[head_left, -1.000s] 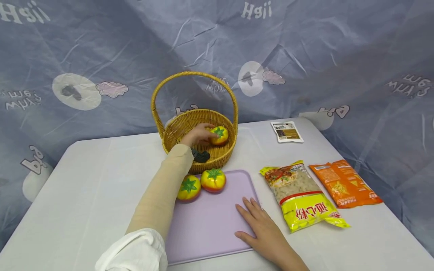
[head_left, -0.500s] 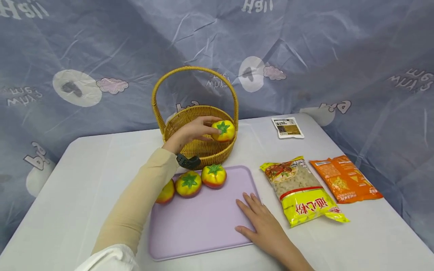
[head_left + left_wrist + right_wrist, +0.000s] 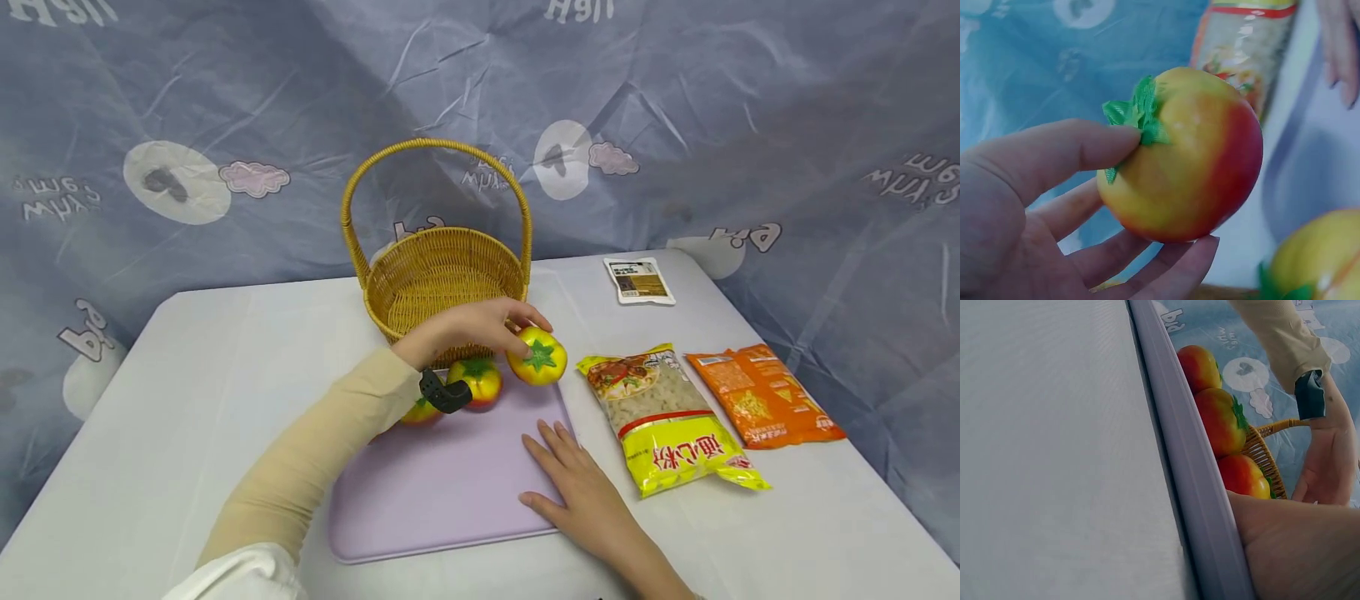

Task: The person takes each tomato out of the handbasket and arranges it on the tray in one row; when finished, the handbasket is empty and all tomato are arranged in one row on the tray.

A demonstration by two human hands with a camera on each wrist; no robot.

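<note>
My left hand (image 3: pixel 487 323) holds a yellow-and-red toy tomato (image 3: pixel 537 357) above the tray's far right corner. In the left wrist view the thumb presses beside the green leafy top, with fingers under the tomato (image 3: pixel 1191 156). On the lilac tray (image 3: pixel 442 492), tomatoes stand along the far edge; one (image 3: pixel 480 383) shows beyond the wrist strap, another (image 3: pixel 420 412) is half covered by the arm. The right wrist view has three in a row, the middle tomato (image 3: pixel 1219 422) among them. My right hand (image 3: pixel 581 500) rests with fingers spread on the tray's right edge.
Behind the tray stands a wicker basket (image 3: pixel 450 287) with a tall arched handle. To the right lie a yellow-ended pasta bag (image 3: pixel 675 425) and an orange snack bag (image 3: pixel 765 400). A small white packet (image 3: pixel 640 281) is further back. A printed blue-grey cloth (image 3: pixel 300 100) hangs behind the table.
My left hand has lifted the tomato out of the basket and brought it right and nearer, over the tray's far right corner. The right hand has stayed on the tray edge.
</note>
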